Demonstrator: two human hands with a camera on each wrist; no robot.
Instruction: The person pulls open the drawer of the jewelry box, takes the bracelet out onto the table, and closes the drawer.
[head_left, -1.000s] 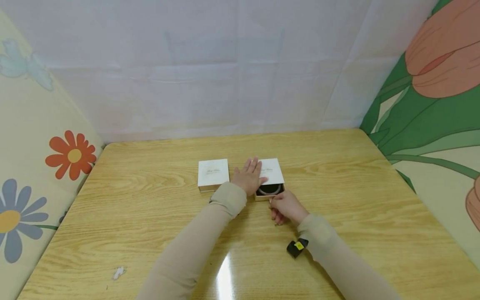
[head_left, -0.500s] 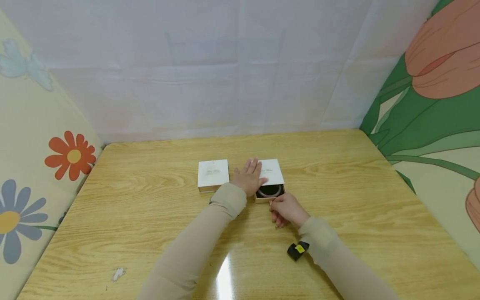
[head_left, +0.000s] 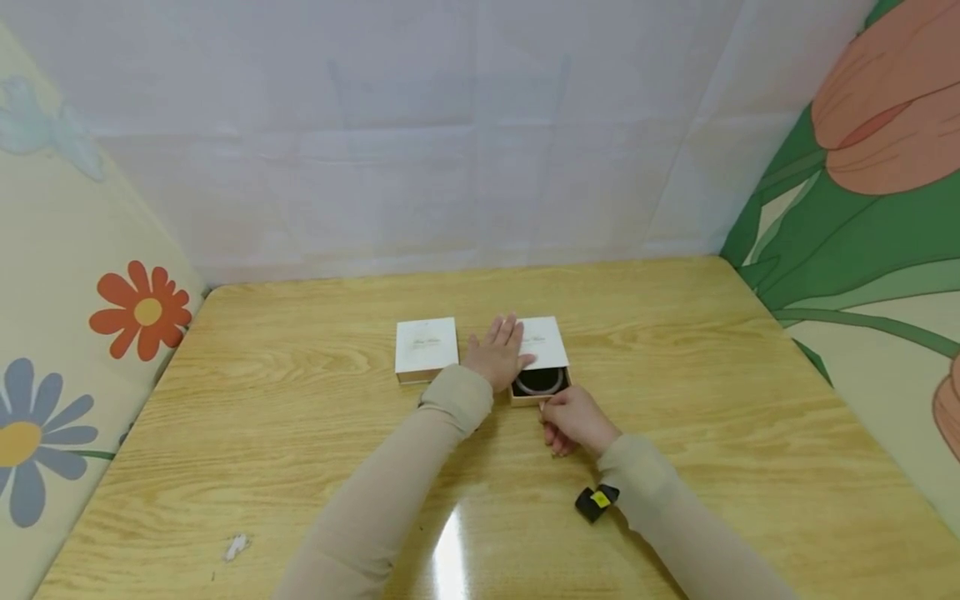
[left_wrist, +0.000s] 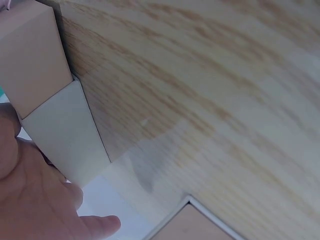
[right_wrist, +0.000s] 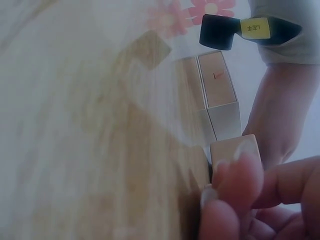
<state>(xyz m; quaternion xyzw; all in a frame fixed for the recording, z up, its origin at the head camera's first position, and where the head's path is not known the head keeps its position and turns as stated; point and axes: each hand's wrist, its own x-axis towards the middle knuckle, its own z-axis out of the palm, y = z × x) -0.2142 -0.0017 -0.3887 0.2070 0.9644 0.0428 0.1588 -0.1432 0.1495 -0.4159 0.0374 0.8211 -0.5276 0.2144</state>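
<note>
My left hand (head_left: 495, 360) lies flat with fingers straight on the white sleeve (head_left: 546, 340) of a small drawer box. The box's tan drawer (head_left: 525, 401) sticks partway out toward me. A grey bangle (head_left: 539, 392) shows on its black lining, its far part hidden under the sleeve. At the drawer's front, my right hand (head_left: 577, 419) pinches a small pull tab between thumb and finger. The fingers cover most of the tan drawer front (right_wrist: 235, 145) in the right wrist view. In the left wrist view, the drawer side (left_wrist: 35, 60) extends beyond the white sleeve side (left_wrist: 67, 135).
A second white box (head_left: 426, 346), shut, stands left of my left hand. Its tan front has a small red tab (right_wrist: 218, 76) in the right wrist view. A white scrap (head_left: 237, 547) lies at the table's near left. A pale curtain (head_left: 405, 167) hangs behind the table.
The drawer has slid slightly farther toward me along with my right hand, mostly in the first half second. My left hand has stayed on the sleeve.
</note>
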